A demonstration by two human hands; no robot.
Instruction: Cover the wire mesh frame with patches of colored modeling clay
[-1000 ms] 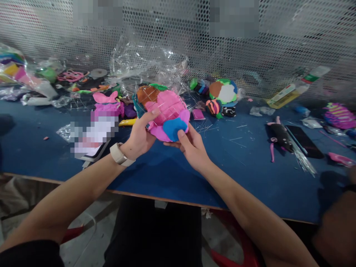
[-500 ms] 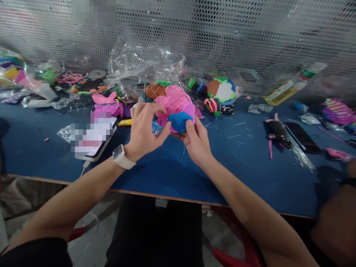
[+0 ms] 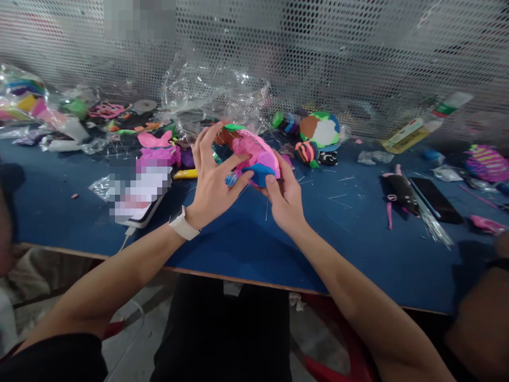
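Note:
A rounded modelling-clay piece [image 3: 240,144], mostly pink with green and brown along its far side, is held above the table in my right hand [image 3: 287,200]. My right thumb presses on its front and the other fingers go behind it. On the near part sit a blue clay patch [image 3: 257,174] and a lilac clay round [image 3: 268,159]. My left hand [image 3: 217,178], with a pale watch at the wrist, is at the left of the piece with fingers spread. Its index and thumb tips are apart and appear to touch the pink and blue clay.
A lit phone [image 3: 145,193] with a cable lies left, near a yellow cutter [image 3: 185,174]. Behind are crumpled clear plastic [image 3: 214,90] and a round clay disc [image 3: 320,130]. Rightward lie a black clay figure [image 3: 401,192], thin clear sticks [image 3: 432,225], a dark phone [image 3: 435,199] and a bottle [image 3: 429,124].
My left hand has moved in closer, its index and thumb tips now at the clay. The clay piece has tilted, its front showing narrower. The view has shifted slightly.

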